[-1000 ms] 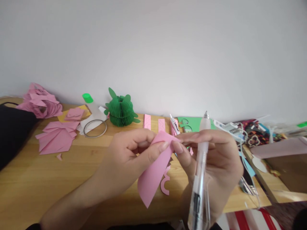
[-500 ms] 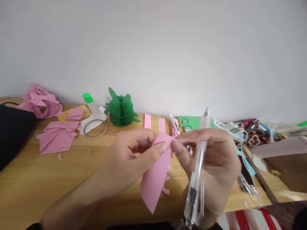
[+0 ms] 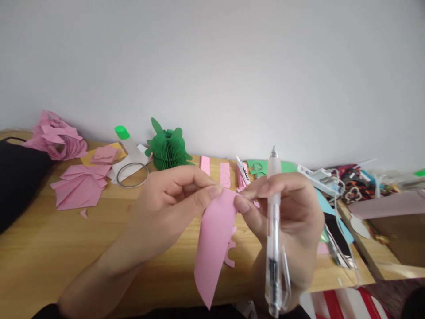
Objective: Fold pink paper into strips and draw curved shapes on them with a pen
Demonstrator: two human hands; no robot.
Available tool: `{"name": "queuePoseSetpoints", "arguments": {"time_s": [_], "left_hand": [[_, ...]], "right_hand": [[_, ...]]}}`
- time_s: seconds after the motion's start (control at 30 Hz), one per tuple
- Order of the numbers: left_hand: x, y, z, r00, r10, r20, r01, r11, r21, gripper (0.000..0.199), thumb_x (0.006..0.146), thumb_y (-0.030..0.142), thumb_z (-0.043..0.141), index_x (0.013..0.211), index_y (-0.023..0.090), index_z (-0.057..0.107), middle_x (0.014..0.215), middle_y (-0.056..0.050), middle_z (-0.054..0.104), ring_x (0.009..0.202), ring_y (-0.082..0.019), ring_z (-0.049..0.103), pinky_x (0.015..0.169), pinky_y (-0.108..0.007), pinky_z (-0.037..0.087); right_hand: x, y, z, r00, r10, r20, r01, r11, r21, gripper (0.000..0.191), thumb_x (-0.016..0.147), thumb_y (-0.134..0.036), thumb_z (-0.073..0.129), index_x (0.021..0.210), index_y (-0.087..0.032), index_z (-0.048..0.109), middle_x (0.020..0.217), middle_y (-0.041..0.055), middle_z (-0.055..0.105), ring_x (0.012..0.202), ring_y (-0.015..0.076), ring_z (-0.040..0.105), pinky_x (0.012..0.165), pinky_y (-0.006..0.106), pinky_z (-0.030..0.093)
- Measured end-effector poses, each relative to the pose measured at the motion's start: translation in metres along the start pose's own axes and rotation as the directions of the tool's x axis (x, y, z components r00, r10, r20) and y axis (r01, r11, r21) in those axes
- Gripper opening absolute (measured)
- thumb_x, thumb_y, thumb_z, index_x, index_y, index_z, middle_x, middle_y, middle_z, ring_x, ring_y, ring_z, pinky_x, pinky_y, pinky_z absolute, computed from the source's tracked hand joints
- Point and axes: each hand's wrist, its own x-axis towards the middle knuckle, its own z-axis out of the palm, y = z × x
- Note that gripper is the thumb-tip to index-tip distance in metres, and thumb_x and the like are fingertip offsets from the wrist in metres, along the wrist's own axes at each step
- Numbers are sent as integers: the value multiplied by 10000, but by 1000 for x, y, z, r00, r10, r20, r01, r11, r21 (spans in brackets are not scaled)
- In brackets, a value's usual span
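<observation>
A strip of pink paper hangs between my two hands over the table, its pointed end downward and its top edge bent over. My left hand pinches the upper left edge between thumb and forefinger. On the opposite edge, the thumb and fingertip of my right hand are closed on the paper. A clear ballpoint pen is also tucked in the right hand, standing nearly upright with its tip up. Behind the strip, a pink cut-out scrap lies partly hidden on the table.
A green honeycomb paper ball stands near the wall, beside a glue stick and a tape ring. Folded pink paper lies left. Small pink cards, a glue tube and a power strip line the back.
My left thumb has slid off the paper's face toward its upper left edge, and the strip lies flatter toward me. My right hand and the pen have shifted, the pen now more upright.
</observation>
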Motion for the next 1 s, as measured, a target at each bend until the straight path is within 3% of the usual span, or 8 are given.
{"name": "queuePoseSetpoints", "arguments": {"time_s": [0.2, 0.27, 0.37, 0.53, 0.63, 0.8, 1.0], "left_hand": [[5, -5, 2, 998, -19, 56, 21, 999, -43, 137, 864, 238, 673, 735, 194, 691, 669, 38, 697, 591, -92, 657, 518, -151, 509], [7, -8, 4, 990, -40, 138, 53, 994, -94, 48, 834, 237, 706, 806, 197, 707, 729, 35, 715, 643, -99, 678, 546, -147, 525], [7, -11, 7, 967, -78, 243, 111, 986, -125, 94, 797, 224, 745, 885, 206, 719, 802, 31, 732, 708, -104, 696, 588, -145, 545], [7, -15, 12, 956, -154, 249, 207, 957, -204, 113, 835, 283, 719, 895, 187, 715, 825, 4, 753, 730, -130, 720, 661, -208, 599], [7, -15, 10, 952, -167, 257, 221, 955, -197, 108, 831, 286, 727, 879, 190, 724, 785, 1, 759, 680, -129, 722, 607, -189, 583], [9, -15, 4, 970, -121, 209, 149, 981, -121, 73, 834, 286, 720, 811, 217, 731, 688, 35, 730, 543, -83, 662, 452, -122, 458], [13, -20, 6, 983, -78, 168, 85, 996, -40, 110, 841, 318, 697, 797, 226, 738, 689, 32, 706, 578, -91, 641, 476, -143, 446]], "right_hand": [[4, 5, 0, 1000, 8, -30, -5, 996, 89, 291, 782, -45, 712, 881, -275, 564, 712, -69, 629, 600, 109, 610, 531, 255, 545], [4, 8, 1, 998, -2, -60, 9, 994, 113, 300, 776, -30, 713, 888, -269, 571, 726, -69, 640, 605, 98, 617, 539, 239, 550], [4, 11, 2, 996, -38, -81, 50, 987, 150, 309, 775, -13, 714, 899, -263, 579, 735, -70, 650, 600, 87, 627, 541, 220, 558], [2, 10, 2, 993, -24, -115, 40, 990, 136, 323, 780, -2, 706, 917, -271, 590, 754, -67, 660, 598, 94, 636, 501, 216, 562], [3, 10, 1, 989, -40, -142, 58, 991, 125, 316, 761, 0, 721, 902, -254, 597, 748, -65, 676, 623, 93, 641, 536, 207, 569], [10, 13, -2, 965, -106, -241, 134, 986, 103, 310, 726, 17, 735, 868, -222, 597, 710, -77, 681, 615, 74, 639, 590, 183, 558], [12, 13, -3, 946, -123, -301, 131, 991, 4, 301, 695, -29, 763, 836, -234, 591, 695, -80, 666, 598, 90, 618, 572, 218, 538]]}}
